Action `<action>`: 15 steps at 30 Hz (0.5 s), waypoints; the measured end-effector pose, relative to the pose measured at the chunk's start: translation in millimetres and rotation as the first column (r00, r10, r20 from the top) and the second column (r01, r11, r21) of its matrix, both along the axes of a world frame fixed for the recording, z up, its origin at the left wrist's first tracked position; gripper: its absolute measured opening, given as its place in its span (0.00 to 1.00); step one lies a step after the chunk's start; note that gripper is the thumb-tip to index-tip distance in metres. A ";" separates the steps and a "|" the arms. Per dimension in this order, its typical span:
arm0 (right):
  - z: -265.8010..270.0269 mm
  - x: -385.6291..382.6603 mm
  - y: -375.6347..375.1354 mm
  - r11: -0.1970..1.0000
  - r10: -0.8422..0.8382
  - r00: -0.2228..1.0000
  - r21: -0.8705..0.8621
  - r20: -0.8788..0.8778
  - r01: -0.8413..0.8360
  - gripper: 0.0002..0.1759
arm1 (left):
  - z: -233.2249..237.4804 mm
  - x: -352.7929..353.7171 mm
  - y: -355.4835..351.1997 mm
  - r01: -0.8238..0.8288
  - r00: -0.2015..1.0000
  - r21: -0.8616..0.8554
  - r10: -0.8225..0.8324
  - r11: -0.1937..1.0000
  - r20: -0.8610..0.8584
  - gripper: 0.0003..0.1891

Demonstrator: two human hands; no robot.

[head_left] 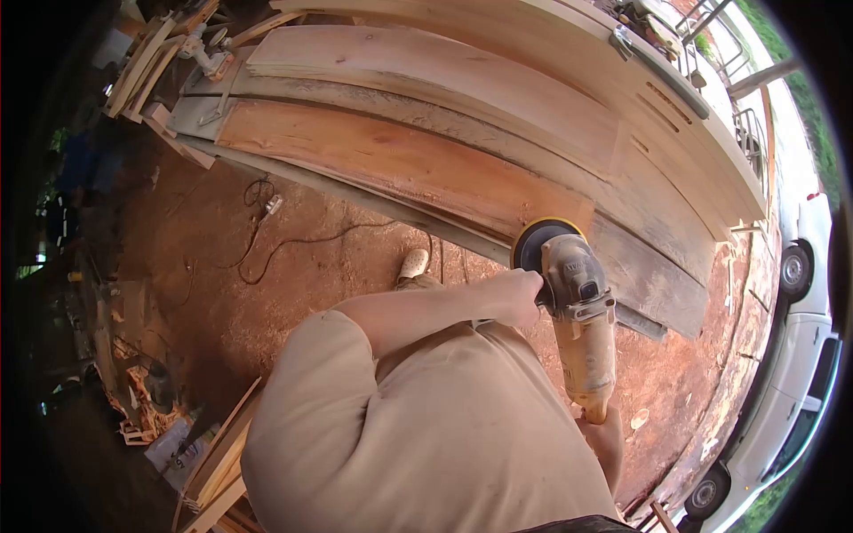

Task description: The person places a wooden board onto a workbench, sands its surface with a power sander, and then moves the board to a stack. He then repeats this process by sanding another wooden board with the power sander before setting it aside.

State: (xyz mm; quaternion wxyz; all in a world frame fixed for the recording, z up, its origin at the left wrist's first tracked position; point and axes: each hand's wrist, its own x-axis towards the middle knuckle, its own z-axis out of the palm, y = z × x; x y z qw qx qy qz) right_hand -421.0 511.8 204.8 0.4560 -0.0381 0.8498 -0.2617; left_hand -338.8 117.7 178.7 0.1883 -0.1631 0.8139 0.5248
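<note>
A dusty angle grinder (pixel 582 306) with a round, yellow-edged disc (pixel 535 244) is held between both my hands. My left hand (pixel 517 298) is closed around its side handle, close to the head. At the rear end of the body, my right hand (pixel 604 440) wraps the handle, partly hidden by the tool and my shirt. The disc overlaps the near right end of a reddish-brown wooden plank (pixel 400 160), which lies lengthwise on a bench of weathered boards (pixel 653 275). Sawdust coats the boards near the disc.
Paler planks (pixel 426 67) are stacked behind the reddish one. A power tool (pixel 206 55) rests at the bench's far left. A cord (pixel 306 238) trails over the dirt floor by my shoe (pixel 414 264). Scrap wood (pixel 218 471) lies lower left; a white vehicle (pixel 791 391) stands at right.
</note>
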 end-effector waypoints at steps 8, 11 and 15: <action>37.3 32.6 -168.9 0.993 0.099 0.994 0.064 -0.050 -0.095 0.22 | 7.5 70.7 -127.8 -0.248 0.969 -0.036 0.249 0.968 0.001 0.18; 30.1 35.6 -239.4 0.979 0.204 0.978 -0.032 0.035 -0.203 0.24 | -9.8 104.1 -187.2 -0.285 0.952 -0.083 0.292 0.955 0.091 0.16; -5.0 62.6 -316.0 0.911 0.395 0.903 -0.197 0.171 -0.362 0.27 | -7.5 161.2 -252.9 -0.387 0.905 -0.277 0.420 0.879 0.068 0.16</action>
